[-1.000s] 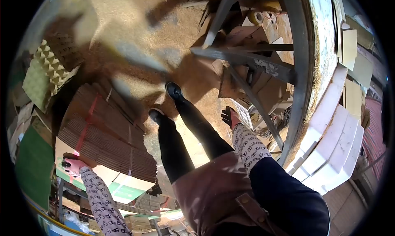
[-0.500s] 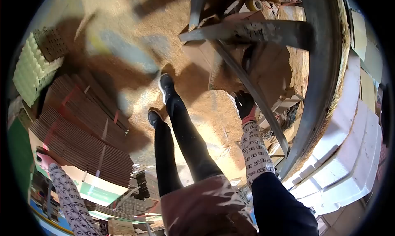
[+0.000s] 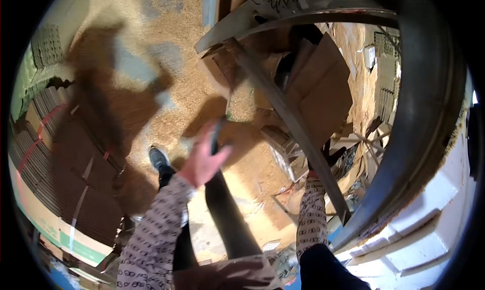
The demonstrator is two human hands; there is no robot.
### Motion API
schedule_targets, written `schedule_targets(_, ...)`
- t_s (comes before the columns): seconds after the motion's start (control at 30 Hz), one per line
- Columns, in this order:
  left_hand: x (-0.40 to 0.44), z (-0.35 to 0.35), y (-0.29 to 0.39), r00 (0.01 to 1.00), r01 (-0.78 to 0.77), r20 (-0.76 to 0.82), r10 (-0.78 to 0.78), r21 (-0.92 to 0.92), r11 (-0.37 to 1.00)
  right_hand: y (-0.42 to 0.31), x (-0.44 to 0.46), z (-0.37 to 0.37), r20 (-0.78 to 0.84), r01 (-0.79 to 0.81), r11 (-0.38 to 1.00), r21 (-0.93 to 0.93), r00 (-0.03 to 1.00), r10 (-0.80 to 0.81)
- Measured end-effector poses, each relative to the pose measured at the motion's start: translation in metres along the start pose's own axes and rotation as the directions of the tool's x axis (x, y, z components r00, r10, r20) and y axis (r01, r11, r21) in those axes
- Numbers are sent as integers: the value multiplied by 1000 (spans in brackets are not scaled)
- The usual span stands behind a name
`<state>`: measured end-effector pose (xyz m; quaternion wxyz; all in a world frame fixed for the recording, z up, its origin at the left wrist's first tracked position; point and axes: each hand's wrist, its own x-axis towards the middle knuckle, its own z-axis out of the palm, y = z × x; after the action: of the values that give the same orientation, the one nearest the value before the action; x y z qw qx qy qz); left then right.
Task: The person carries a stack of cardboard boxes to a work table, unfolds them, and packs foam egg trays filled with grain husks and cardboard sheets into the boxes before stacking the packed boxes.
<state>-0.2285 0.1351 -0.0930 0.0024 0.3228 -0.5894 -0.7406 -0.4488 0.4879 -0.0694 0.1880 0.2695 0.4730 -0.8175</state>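
Note:
My left hand (image 3: 204,158), in a pink glove with dark fingertips, is raised over my legs at the middle of the view, blurred, with its fingers apart and nothing in it. Over at the right, my right hand (image 3: 327,157) wears a dark glove and reaches in beneath the metal frame (image 3: 283,105). A slanted bar of that frame crosses in front of part of the hand. Its fingers look spread, close to some cardboard boxes (image 3: 323,98). Whether it touches them cannot be made out.
Strapped stacks of flat cardboard (image 3: 83,173) stand at the left, with egg trays (image 3: 46,47) behind them. White foam boxes (image 3: 419,239) are at the lower right. Sawdust-like litter (image 3: 146,47) covers the floor. A curved metal edge (image 3: 424,113) runs down the right side.
My left hand has left the cardboard stack and swung to the middle. My right hand has moved farther in behind the slanted bar. The view has shifted toward the frame, and my feet have stepped.

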Motion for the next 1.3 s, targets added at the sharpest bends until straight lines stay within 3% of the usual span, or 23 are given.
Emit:
schedule_targets(0.07,40,60,-3,987,-93,108,117,-208,974,-26,31,-7,-9,34,996,-81,999,-35)
schedule_targets(0.1,55,76,3,982,-70,158,100,-185,980,-37,45,-9,-16,41,993,-113,999,-43)
schedule_targets(0.17,72,110,8,997,-80,2,80,-119,990,-56,72,-12,-15,67,982,-174,997,-71)
schedule_targets(0.33,85,129,20,995,-42,-90,30,-134,990,-76,109,-22,-19,58,968,-243,998,-65)
schedule_targets(0.47,66,132,12,994,-73,-105,39,-342,937,-71,74,-41,-40,-7,973,-229,999,-3)
schedule_targets(0.57,21,140,-4,992,-72,51,112,-498,864,-53,11,-78,-84,-117,971,-211,991,101)
schedule_targets(0.67,-57,115,2,960,197,267,-78,-454,869,-28,-74,-140,-116,-347,928,-135,936,333)
schedule_targets(0.7,-84,109,-10,948,245,307,-82,-540,805,-20,-106,-154,-84,-449,890,-73,892,443)
schedule_targets(0.73,-112,95,-11,910,396,362,-204,-605,691,-2,-157,-74,76,-405,899,-169,904,421)
schedule_targets(0.77,-141,79,-14,847,531,430,-314,-650,543,10,-177,-142,-214,-348,708,-614,937,275)
schedule_targets(0.83,-202,39,-14,887,461,335,-317,-645,610,30,-244,-87,-180,-411,658,-631,903,391)
schedule_targets(0.9,-263,-11,8,913,402,232,-336,-657,638,47,-276,-59,10,-421,490,-763,750,661)
schedule_targets(0.97,-319,-58,32,896,435,122,-427,-429,791,67,-308,18,165,-392,527,-754,665,729)
schedule_targets(1.03,-371,-97,58,912,339,108,-395,-738,583,86,-327,113,258,-333,526,-782,597,760)
schedule_targets(1.1,-358,-115,80,949,102,-77,-307,-843,528,105,-336,196,211,-271,421,-866,565,798)
schedule_targets(1.17,-354,-136,104,927,-135,-271,-260,-887,441,97,-337,279,380,-87,458,-885,435,817)
schedule_targets(1.23,-359,-158,128,851,-365,-457,-259,-869,335,71,-333,347,581,66,637,-768,490,650)
schedule_targets(1.27,-361,-167,142,797,-473,-540,-270,-837,276,44,-322,396,750,364,661,-656,416,515)
schedule_targets(1.3,-343,-171,147,895,-436,-446,-1,-874,214,16,-318,431,811,579,575,-578,489,323)
